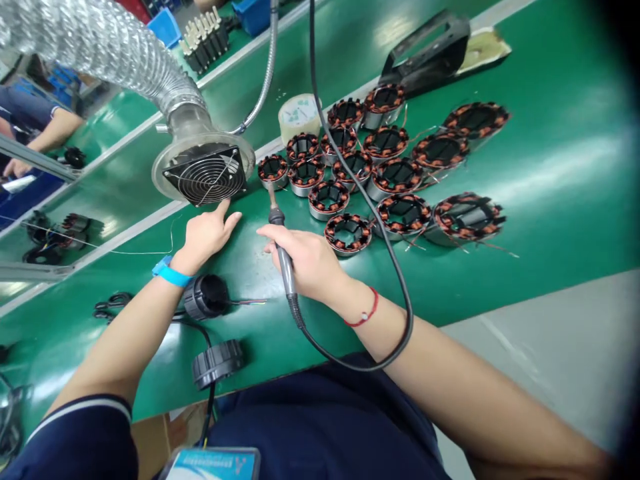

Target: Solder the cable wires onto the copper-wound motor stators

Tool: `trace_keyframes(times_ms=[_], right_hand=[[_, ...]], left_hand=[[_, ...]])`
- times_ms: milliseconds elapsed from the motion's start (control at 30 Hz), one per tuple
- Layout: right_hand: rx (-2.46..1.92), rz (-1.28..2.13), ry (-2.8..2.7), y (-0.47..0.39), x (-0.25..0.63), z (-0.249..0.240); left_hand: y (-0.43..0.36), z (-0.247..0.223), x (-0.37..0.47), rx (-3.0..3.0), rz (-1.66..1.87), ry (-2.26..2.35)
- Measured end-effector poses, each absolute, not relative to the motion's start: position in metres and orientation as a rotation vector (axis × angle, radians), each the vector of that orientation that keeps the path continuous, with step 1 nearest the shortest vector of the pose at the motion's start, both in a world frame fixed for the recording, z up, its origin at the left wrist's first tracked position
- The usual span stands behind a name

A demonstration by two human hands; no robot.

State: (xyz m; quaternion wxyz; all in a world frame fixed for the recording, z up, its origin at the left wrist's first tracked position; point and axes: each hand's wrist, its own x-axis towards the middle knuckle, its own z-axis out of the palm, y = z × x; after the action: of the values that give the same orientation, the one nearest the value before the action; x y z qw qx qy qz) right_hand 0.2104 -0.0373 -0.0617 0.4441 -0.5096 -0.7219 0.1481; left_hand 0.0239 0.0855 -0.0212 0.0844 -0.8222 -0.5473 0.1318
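My right hand (313, 263) is wrapped around a soldering iron (286, 267), whose tip points up toward the smallest stator (273, 170) at the left end of the group. From the handle, a black cord loops over my forearm and up out of view. My left hand (206, 233) is at the lower edge of a fan (213, 177) in a round extraction hood. Its index finger and thumb are apart and nothing shows in it; I cannot tell whether the fingertip touches the fan. Several copper-wound stators (349, 233) stand on the green bench right of the iron.
A silver flexible duct (115, 60) runs to the hood. A tape roll (299, 117) and a black metal bracket (425, 53) are at the back. Black ring caps (219, 363) with cables lie near me. Across the divider, another person's arm (55, 130) shows.
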Motion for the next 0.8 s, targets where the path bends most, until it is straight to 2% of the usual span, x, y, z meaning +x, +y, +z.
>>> trace_keyframes(times_ms=[200, 433, 800], right_hand=[[-1.278, 0.364, -1.790, -0.037, 0.210, -0.060], [-1.266, 0.349, -1.771, -0.037, 0.212, -0.054], [-1.279, 0.368, -1.792, -0.037, 0.211, -0.060]], left_hand=[[0.098, -0.024, 0.027, -2.461, 0.382, -1.628], [0.084, -0.015, -0.004, -2.919, 0.072, -1.535], [0.090, -0.020, 0.029, -2.526, 0.446, -1.507]])
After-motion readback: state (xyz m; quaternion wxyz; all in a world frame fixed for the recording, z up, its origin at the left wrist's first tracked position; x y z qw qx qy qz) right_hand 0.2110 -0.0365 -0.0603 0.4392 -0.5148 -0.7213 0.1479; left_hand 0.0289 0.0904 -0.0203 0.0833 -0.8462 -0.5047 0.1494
